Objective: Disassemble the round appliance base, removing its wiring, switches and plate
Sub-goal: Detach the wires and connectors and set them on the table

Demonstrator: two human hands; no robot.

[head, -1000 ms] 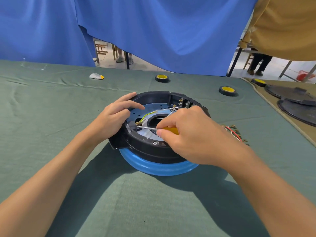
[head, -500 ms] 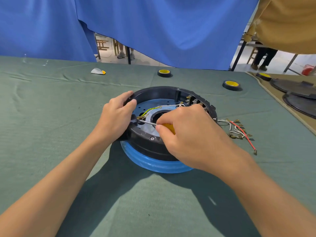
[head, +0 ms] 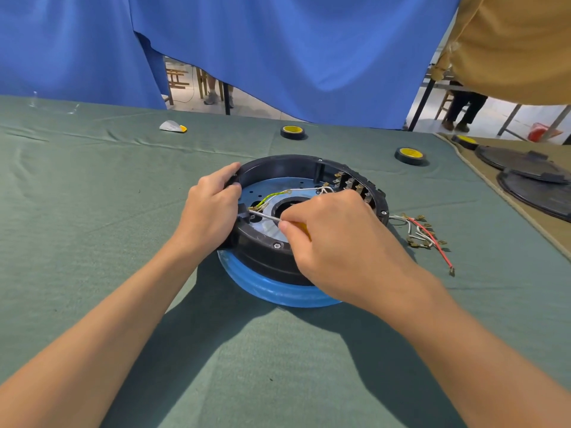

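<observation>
Open cloth (head: 92,211) flanks the base (head: 268,257) leftward; loose wires (head: 420,233) lie just right.

Frame centre: my left hand (head: 210,217) gripped the left rim of the black round base (head: 272,261); my right hand (head: 343,242) held a yellow-handled screwdriver (head: 264,216), tip at the inner left wall. Loose wires (head: 423,234) lay right of the base.

One round base (head: 279,161), two hands (head: 210,211) (head: 346,242), three tape rolls (head: 292,131) (head: 409,155) (head: 464,140), two black discs (head: 509,158) (head: 537,194), one screwdriver (head: 263,215)
</observation>
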